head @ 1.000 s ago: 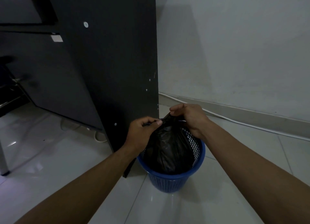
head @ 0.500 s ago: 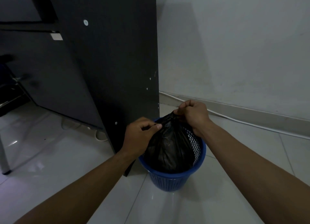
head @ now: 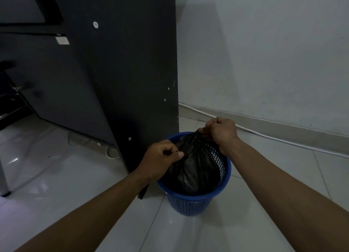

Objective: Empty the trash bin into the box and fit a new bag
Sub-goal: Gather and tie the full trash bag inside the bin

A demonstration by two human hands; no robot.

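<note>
Since the earlier frame, both hands are drawing apart along the neck of the black bag (head: 196, 168), the right hand (head: 221, 131) shifting toward the far rim and the left hand (head: 161, 160) dropping a little toward the near side.

From the head view, I am seeing the right hand's fingers curling shut around the gathered top of the bag, while the left hand is pinching a fold of it between thumb and forefinger. The bag is sitting inside the blue mesh bin (head: 196, 200), its twisted neck stretching between the two hands just above the rim.

The bin is standing on glossy pale floor tiles (head: 56, 185) that are catching faint reflections, just beside the dark desk panel (head: 122, 72). A grey wall (head: 264, 53) is running behind, with a skirting board (head: 283, 132) at its foot and a white cable (head: 273, 137) lying along it. The room is dim.
</note>
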